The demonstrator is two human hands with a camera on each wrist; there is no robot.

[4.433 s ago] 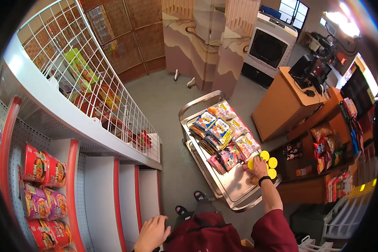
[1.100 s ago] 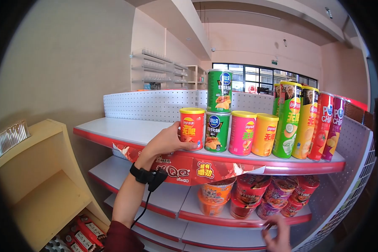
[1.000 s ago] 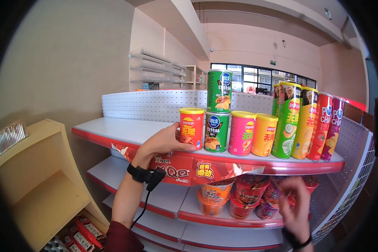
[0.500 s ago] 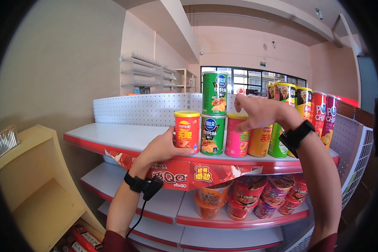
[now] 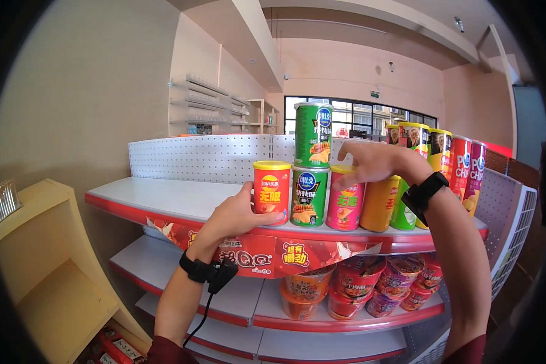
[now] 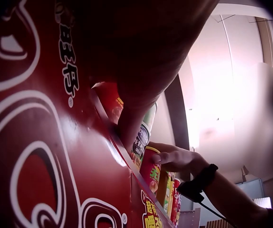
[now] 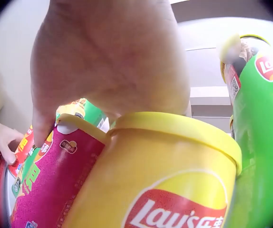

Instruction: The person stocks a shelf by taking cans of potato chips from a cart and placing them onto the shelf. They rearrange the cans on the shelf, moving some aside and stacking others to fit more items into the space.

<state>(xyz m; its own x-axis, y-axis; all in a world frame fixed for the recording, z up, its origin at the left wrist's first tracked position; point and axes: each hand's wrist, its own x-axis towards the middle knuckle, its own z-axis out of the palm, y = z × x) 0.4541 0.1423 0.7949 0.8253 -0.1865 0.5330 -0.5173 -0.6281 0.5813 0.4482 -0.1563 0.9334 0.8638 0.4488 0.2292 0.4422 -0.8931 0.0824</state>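
My left hand (image 5: 235, 212) holds a red Lay's chip can (image 5: 272, 189) with a yellow lid, thumb across its lower front. The can stands upright at the top shelf's front edge. Right of it, one green chip can (image 5: 313, 136) is stacked on another green chip can (image 5: 309, 197). My right hand (image 5: 382, 161) reaches over the pink chip can (image 5: 346, 209) and grips its upper part, thumb on the front; its other fingertips are partly hidden behind the can. A short yellow chip can (image 7: 160, 161) stands beside the pink one, under my right palm in the right wrist view.
Tall chip tubes (image 5: 461, 164) line the right end of the top shelf (image 5: 164, 194). A red promotional strip (image 5: 242, 255) hangs along its front edge. Instant noodle tubs (image 5: 349, 291) fill part of the shelf below. A cream-coloured rack (image 5: 48, 267) stands at left.
The view has turned from the snack cart to the shelf. My right hand has risen from the lower right to the pink can, while my left stays on the red can.
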